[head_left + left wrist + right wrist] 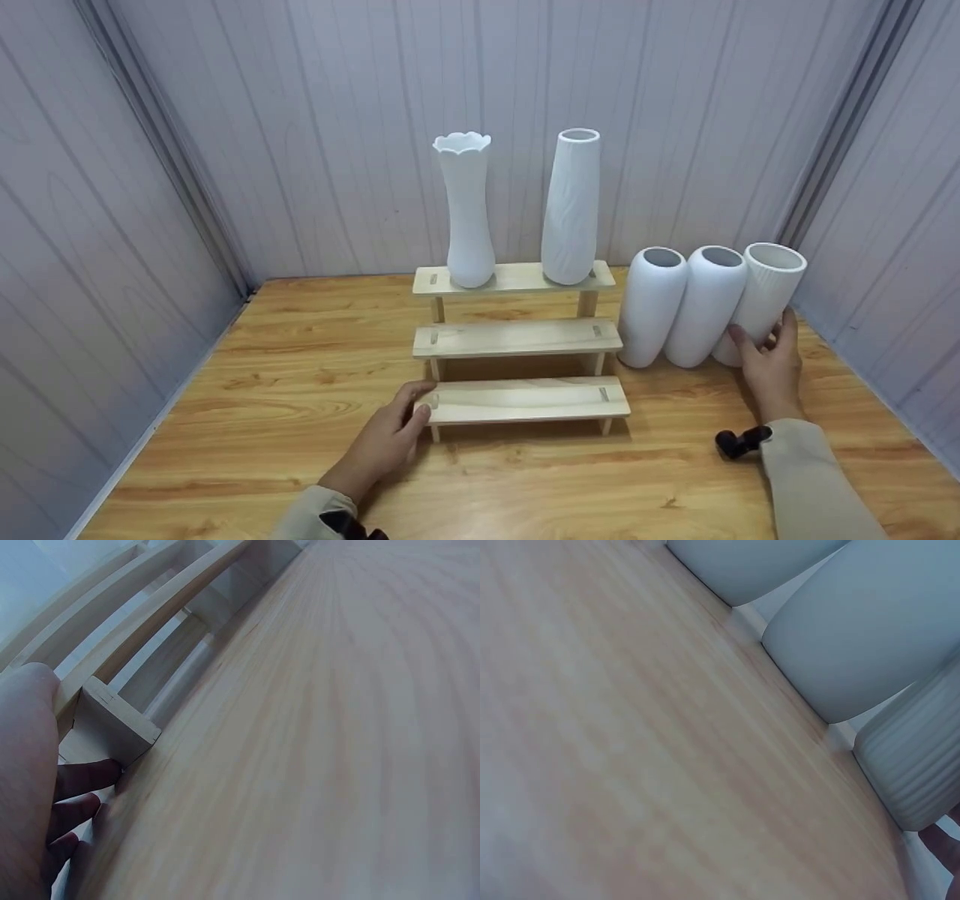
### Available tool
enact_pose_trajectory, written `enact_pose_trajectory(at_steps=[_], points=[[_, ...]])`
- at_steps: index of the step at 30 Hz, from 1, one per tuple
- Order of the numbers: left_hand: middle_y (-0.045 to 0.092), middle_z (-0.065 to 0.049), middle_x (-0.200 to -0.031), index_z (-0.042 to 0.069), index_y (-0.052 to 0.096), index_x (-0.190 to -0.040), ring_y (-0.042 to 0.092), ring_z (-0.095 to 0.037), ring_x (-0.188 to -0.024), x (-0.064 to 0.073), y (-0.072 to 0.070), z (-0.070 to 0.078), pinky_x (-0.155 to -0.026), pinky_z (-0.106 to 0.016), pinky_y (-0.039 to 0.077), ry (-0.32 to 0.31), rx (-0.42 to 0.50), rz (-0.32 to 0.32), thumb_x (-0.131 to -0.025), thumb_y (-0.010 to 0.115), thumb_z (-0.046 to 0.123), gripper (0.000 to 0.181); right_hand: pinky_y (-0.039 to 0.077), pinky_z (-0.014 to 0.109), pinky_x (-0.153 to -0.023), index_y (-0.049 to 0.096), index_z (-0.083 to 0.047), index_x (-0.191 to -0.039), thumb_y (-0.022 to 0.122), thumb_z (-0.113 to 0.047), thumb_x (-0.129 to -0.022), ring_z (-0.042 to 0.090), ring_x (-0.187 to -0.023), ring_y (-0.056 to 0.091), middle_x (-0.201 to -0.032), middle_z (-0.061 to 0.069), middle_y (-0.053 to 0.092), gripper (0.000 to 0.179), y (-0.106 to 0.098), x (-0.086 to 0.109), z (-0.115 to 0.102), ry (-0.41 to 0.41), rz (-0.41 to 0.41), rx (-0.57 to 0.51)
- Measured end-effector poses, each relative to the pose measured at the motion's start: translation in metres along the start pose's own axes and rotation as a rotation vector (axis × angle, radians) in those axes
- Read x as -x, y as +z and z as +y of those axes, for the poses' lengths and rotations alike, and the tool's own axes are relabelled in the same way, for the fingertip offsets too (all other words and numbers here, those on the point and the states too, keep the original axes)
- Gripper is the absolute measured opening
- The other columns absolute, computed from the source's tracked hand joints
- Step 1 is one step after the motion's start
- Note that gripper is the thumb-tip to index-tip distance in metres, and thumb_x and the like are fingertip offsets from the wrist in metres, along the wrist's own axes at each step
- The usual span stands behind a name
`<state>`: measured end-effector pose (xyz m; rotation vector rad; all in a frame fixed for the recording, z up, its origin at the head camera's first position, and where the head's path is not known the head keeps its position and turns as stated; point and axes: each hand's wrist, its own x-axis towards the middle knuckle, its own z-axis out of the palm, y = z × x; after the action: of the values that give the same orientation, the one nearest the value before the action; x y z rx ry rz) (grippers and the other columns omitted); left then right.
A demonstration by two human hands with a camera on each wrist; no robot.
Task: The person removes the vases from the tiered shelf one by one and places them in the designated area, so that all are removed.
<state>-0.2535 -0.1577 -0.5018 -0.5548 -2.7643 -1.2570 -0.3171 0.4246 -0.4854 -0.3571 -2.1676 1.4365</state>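
A three-step wooden stand [517, 339] stands mid-table. My left hand [382, 435] grips the left end of its lowest step, thumb at the front edge. In the left wrist view, that hand's fingers [88, 778] curl by the stand's end leg [112, 727]. At the right, my right hand [772, 371] holds a ribbed white vase [769, 289] low down, thumb on its left side. The vase stands on the table; in the right wrist view its ribbed base [915, 750] shows, with only a bit of the fingers at the edge.
Two smooth white vases [652, 307] [706, 307] stand upright in a row left of the ribbed one. On the top step are a scallop-rimmed vase [469, 210] and a tall tapering vase [571, 210]. Pale panelled walls [345, 135] enclose the wooden table [300, 352] at back and sides.
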Motion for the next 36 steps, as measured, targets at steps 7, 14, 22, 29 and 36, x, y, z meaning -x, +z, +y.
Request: enact_pose_trajectory(at_steps=[7, 14, 22, 29, 36], points=[[0.043, 0.006, -0.075, 0.027, 0.050, -0.142, 0.049, -0.014, -0.071, 0.000, -0.001, 0.000, -0.071, -0.036, 0.042, 0.010, -0.007, 0.016, -0.108, 0.045, 0.045, 0.039, 0.030, 0.054, -0.115, 0.004, -0.041, -0.162, 0.065, -0.046, -0.096, 0.039, -0.144, 0.034, -0.165, 0.015, 0.023, 0.089, 0.002, 0.000, -0.003, 0.028, 0.002, -0.014], [0.052, 0.004, -0.080, 0.027, 0.050, -0.142, 0.055, -0.016, -0.080, 0.000, -0.001, 0.000, -0.079, -0.041, 0.046, 0.027, -0.001, 0.031, -0.108, 0.045, 0.042, 0.038, 0.029, 0.052, -0.116, 0.007, -0.040, -0.162, 0.066, -0.048, -0.095, 0.038, -0.144, 0.034, -0.165, 0.013, 0.024, 0.090, 0.003, -0.003, -0.004, 0.054, 0.001, -0.036], [0.050, 0.004, -0.077, 0.024, 0.048, -0.144, 0.054, -0.017, -0.081, -0.001, -0.002, -0.001, -0.078, -0.039, 0.045, 0.025, 0.015, 0.003, -0.108, 0.043, 0.045, 0.042, 0.028, 0.048, -0.117, 0.015, -0.037, -0.161, 0.065, -0.049, -0.095, 0.033, -0.144, 0.034, -0.163, 0.010, 0.026, 0.083, 0.004, -0.001, -0.011, 0.078, 0.032, -0.106], [0.064, -0.003, -0.100, 0.024, 0.050, -0.143, 0.057, -0.017, -0.090, -0.001, 0.000, -0.002, -0.085, -0.043, 0.047, 0.039, 0.007, 0.030, -0.108, 0.044, 0.044, 0.041, 0.027, 0.040, -0.118, 0.023, -0.028, -0.158, 0.061, -0.042, -0.099, 0.022, -0.146, 0.032, -0.161, 0.003, 0.029, 0.072, 0.005, 0.001, -0.032, 0.048, 0.138, -0.188], [0.067, -0.006, -0.106, 0.025, 0.051, -0.142, 0.060, -0.019, -0.097, 0.000, 0.002, -0.001, -0.091, -0.046, 0.047, 0.052, 0.011, 0.041, -0.108, 0.046, 0.043, 0.039, 0.030, 0.032, -0.113, 0.039, -0.020, -0.148, 0.063, -0.026, -0.097, 0.016, -0.136, 0.038, -0.150, 0.004, 0.038, 0.057, 0.008, 0.005, -0.075, -0.090, 0.330, -0.220]])
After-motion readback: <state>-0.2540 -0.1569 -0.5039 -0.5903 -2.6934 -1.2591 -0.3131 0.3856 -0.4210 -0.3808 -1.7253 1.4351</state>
